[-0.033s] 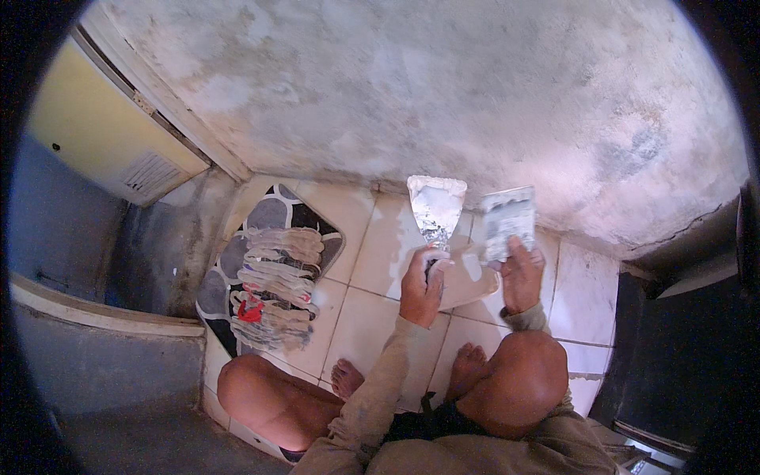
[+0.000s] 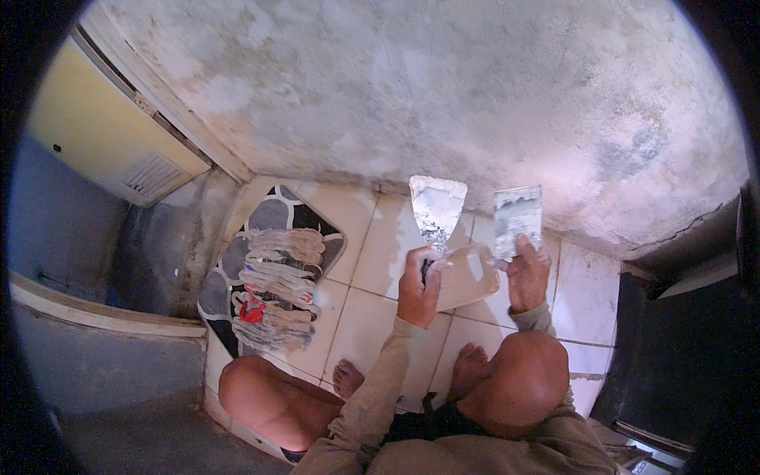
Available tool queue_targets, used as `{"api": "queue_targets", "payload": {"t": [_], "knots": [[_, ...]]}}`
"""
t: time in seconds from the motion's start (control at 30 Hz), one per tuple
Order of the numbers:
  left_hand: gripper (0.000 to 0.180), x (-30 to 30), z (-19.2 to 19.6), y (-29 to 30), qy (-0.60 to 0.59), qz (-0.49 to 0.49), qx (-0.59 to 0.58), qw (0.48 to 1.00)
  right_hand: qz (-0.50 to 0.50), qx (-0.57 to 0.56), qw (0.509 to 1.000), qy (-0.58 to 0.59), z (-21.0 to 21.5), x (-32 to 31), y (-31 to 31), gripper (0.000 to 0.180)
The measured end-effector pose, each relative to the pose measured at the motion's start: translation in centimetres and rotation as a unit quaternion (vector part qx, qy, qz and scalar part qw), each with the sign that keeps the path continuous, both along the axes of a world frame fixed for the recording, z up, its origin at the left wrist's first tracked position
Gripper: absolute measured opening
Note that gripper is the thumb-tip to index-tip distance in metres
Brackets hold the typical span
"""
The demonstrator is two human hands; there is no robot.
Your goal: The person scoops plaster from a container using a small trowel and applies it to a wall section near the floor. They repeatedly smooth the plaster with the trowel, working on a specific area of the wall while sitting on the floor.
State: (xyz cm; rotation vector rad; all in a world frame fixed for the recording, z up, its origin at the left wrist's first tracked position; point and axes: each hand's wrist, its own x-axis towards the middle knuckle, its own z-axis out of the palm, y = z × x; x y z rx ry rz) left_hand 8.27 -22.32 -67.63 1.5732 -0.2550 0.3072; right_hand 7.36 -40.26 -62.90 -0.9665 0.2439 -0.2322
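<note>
My left hand is closed round the handle of a putty knife. Its wide metal blade points up toward the wall, with white paste along the front edge and dark smears lower down. In my right hand is a flat rectangular scraper plate, pinched at its lower end and streaked white and grey. The two tools are side by side with a gap between them. Below and between my hands sits a shallow beige tray on the floor, partly hidden by my left hand.
Ahead rises a patchy grey-white wall. To the left, a patterned mat bears a heap of soiled cloth with a red patch. A yellow panel stands farther left. A dark object is at the right. Floor tiles lie around my feet.
My right hand and the scraper plate have shifted a little to the right, away from the putty knife. My left hand has barely moved.
</note>
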Motion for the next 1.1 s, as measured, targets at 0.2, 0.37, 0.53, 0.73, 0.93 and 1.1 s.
{"api": "queue_targets", "payload": {"t": [0.2, 0.37, 0.53, 0.73, 0.93, 1.1], "knots": [[0.027, -0.1, -0.1, 1.4, 0.106, 0.004, -0.037, 0.994, 0.021, -0.046, 0.998, 0.047, 1.1, -1.0, -2.0, 0.034], [0.031, -0.4, 1.5, 1.1, 0.134, -0.019, -0.122, 0.983, 0.076, -0.009, 0.994, 0.084, 2.2, -0.7, -0.6, 0.035], [0.031, -0.7, 0.6, 1.7, 0.064, -0.012, -0.004, 0.998, 0.103, -0.036, 0.989, 0.100, 3.8, 0.1, 0.1, 0.033], [0.030, -0.5, 0.4, 2.9, -0.037, -0.046, 0.091, 0.994, 0.152, 0.002, 0.983, 0.106, 3.9, 0.5, -1.0, 0.026], [0.031, -0.1, 0.3, 2.7, -0.071, -0.062, 0.114, 0.989, 0.129, 0.033, 0.988, 0.075, 1.6, 0.9, -1.0, 0.025], [0.029, -0.2, 0.2, 2.7, -0.075, -0.060, 0.112, 0.989, 0.107, 0.045, 0.992, 0.046, 0.0, 0.8, -0.7, 0.025]]}}
